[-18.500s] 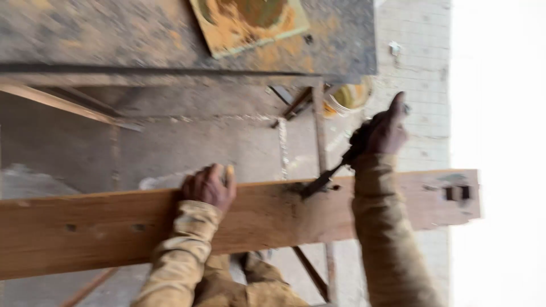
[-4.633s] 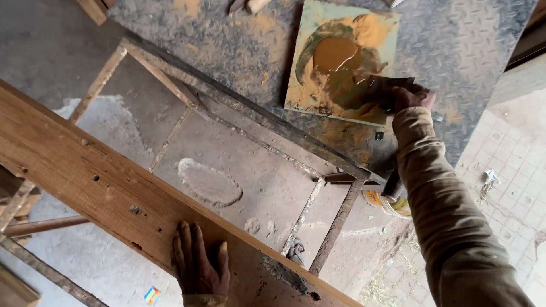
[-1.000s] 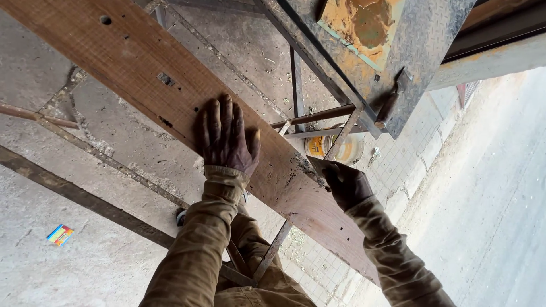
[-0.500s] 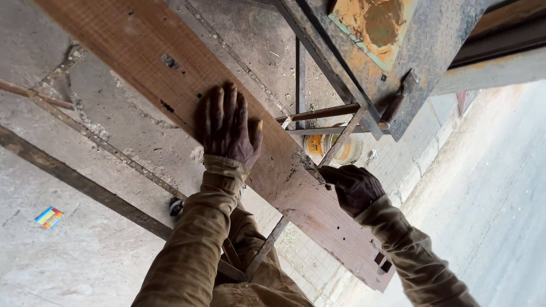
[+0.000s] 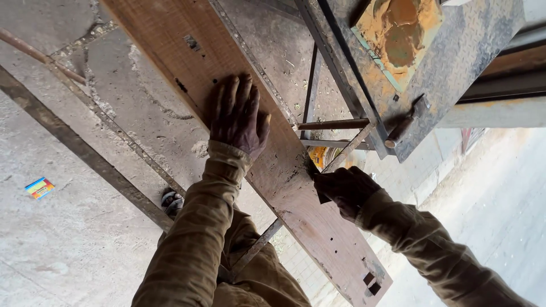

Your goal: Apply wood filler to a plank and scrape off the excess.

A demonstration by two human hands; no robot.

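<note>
A long brown wooden plank (image 5: 170,45) runs diagonally from upper left to lower right, with small holes and notches near its lower end. My left hand (image 5: 236,116) lies flat on its face, fingers spread. My right hand (image 5: 344,190) is closed around a small dark tool whose tip (image 5: 314,171) touches the plank's right edge; most of the tool is hidden in the fist. Both arms wear olive-brown sleeves.
A square tile smeared with orange-brown paste (image 5: 398,40) lies on a dusty metal checker-plate table (image 5: 460,62) at upper right. Rusty metal frame bars (image 5: 333,124) cross under the plank. A yellow container (image 5: 318,154) and a small colourful packet (image 5: 38,187) sit on the concrete floor.
Seconds ago my right hand was at the paste tile; now it is at the plank's edge, hardly shifting over the last second. My left hand has stayed flat on the plank.
</note>
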